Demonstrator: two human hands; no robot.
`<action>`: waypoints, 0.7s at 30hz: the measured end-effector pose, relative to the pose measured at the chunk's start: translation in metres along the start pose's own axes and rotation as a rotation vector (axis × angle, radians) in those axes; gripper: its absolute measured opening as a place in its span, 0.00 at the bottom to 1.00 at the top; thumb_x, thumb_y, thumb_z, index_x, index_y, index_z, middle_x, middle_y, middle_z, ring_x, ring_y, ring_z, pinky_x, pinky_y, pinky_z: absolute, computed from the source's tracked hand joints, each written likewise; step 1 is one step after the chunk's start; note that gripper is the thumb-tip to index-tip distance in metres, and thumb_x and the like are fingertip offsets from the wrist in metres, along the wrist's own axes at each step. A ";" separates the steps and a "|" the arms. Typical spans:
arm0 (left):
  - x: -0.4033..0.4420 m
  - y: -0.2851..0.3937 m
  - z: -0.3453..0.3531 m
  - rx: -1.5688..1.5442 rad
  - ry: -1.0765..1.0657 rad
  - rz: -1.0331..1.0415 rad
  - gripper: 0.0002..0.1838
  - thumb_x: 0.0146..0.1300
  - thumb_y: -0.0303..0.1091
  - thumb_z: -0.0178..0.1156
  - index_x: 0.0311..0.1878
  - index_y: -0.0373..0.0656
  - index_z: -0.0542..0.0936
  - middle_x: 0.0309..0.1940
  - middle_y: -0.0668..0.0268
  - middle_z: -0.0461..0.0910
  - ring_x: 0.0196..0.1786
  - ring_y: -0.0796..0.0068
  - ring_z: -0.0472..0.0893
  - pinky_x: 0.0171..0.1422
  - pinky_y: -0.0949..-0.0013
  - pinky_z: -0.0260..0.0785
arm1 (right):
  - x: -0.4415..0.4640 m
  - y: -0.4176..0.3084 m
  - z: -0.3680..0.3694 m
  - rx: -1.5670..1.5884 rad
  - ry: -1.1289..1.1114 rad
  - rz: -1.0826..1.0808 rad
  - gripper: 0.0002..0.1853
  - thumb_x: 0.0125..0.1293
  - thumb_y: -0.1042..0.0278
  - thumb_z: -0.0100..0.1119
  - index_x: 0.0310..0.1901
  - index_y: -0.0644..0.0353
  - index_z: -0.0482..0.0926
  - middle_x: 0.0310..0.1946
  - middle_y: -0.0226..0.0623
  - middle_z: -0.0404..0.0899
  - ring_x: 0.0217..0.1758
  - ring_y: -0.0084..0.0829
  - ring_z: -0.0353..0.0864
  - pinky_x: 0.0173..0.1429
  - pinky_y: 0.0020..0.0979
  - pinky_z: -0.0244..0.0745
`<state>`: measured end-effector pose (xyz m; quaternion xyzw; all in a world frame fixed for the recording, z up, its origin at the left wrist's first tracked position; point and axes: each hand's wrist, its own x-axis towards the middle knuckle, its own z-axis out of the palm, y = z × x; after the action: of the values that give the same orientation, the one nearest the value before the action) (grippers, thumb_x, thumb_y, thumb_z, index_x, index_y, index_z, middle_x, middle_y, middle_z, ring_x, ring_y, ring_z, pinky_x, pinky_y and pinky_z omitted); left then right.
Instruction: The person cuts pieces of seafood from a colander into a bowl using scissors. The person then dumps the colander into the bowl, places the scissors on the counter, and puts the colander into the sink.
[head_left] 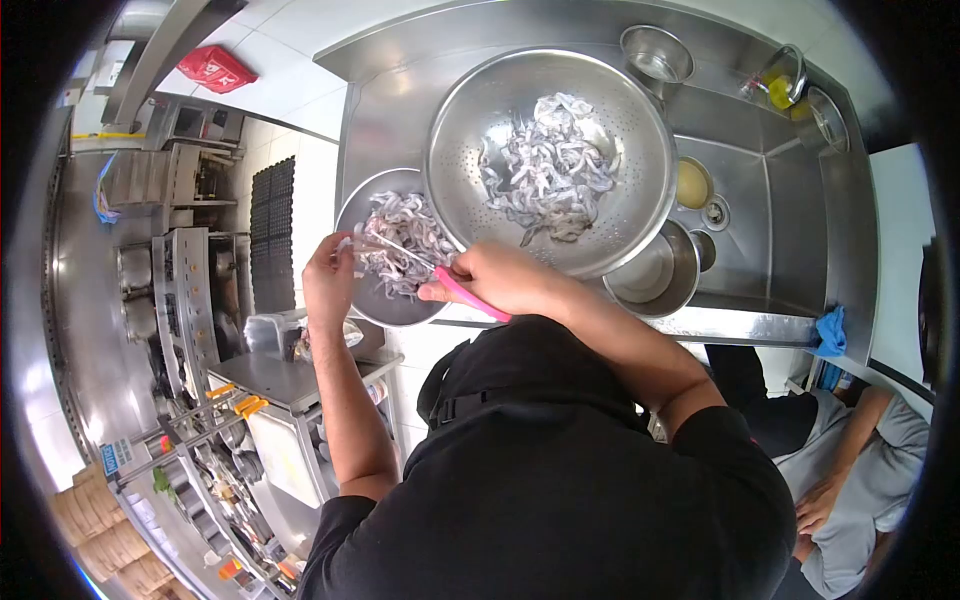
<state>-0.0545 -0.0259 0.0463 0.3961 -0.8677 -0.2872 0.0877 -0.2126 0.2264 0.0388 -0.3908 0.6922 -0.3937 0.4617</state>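
My right hand point(495, 280) is closed on pink-handled scissors point(472, 296), their blades pointing left over a metal bowl point(378, 304). Pale, greyish pieces of what looks like squid point(408, 228) fill much of that bowl. At its left rim, my left hand point(328, 278) pinches a squid piece point(358, 243) close to the blade tips. Whether the blades touch the piece is too small to tell. Beside the bowl, a large perforated colander point(645, 130) holds a heap of similar squid point(555, 165).
A steel sink point(770, 225) lies right of the colander, with pots point(675, 275) near its left side. A small metal bowl point(657, 55) stands behind. A blue cloth point(831, 330) hangs at the front edge. A person in grey point(850, 470) is at lower right.
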 end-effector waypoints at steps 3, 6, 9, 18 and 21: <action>0.006 -0.013 0.010 0.123 -0.067 0.105 0.14 0.72 0.29 0.62 0.58 0.42 0.87 0.41 0.60 0.90 0.40 0.74 0.88 0.47 0.67 0.79 | -0.011 0.010 -0.004 -0.011 -0.018 -0.021 0.36 0.69 0.31 0.68 0.25 0.64 0.82 0.16 0.40 0.73 0.22 0.34 0.72 0.34 0.40 0.69; 0.011 -0.028 0.024 0.261 -0.132 0.168 0.20 0.68 0.32 0.66 0.63 0.44 0.85 0.48 0.53 0.90 0.47 0.60 0.90 0.54 0.60 0.80 | -0.027 0.016 -0.016 0.060 -0.016 0.004 0.35 0.70 0.33 0.68 0.27 0.65 0.82 0.17 0.41 0.74 0.22 0.33 0.72 0.34 0.40 0.69; 0.017 -0.024 0.032 0.307 -0.168 0.218 0.23 0.65 0.34 0.69 0.64 0.46 0.84 0.49 0.53 0.90 0.47 0.53 0.90 0.54 0.56 0.81 | -0.051 0.019 -0.037 0.069 0.050 0.043 0.34 0.70 0.34 0.68 0.30 0.66 0.83 0.17 0.41 0.74 0.23 0.32 0.73 0.36 0.40 0.70; 0.055 0.076 0.067 0.115 0.121 0.490 0.07 0.68 0.32 0.68 0.46 0.42 0.88 0.40 0.56 0.89 0.39 0.60 0.89 0.46 0.58 0.81 | -0.111 0.065 -0.096 0.389 0.490 0.166 0.32 0.71 0.34 0.67 0.26 0.60 0.81 0.17 0.26 0.75 0.19 0.20 0.74 0.24 0.26 0.67; 0.054 0.120 0.107 0.055 -0.110 0.484 0.12 0.68 0.31 0.68 0.54 0.42 0.86 0.47 0.57 0.89 0.46 0.59 0.90 0.53 0.60 0.82 | -0.118 0.072 -0.110 0.549 0.654 0.161 0.33 0.71 0.33 0.67 0.23 0.58 0.77 0.16 0.24 0.72 0.17 0.18 0.72 0.23 0.23 0.65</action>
<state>-0.2076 0.0428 0.0225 0.1626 -0.9482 -0.2553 0.0960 -0.2976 0.3807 0.0413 -0.0528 0.6999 -0.6290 0.3343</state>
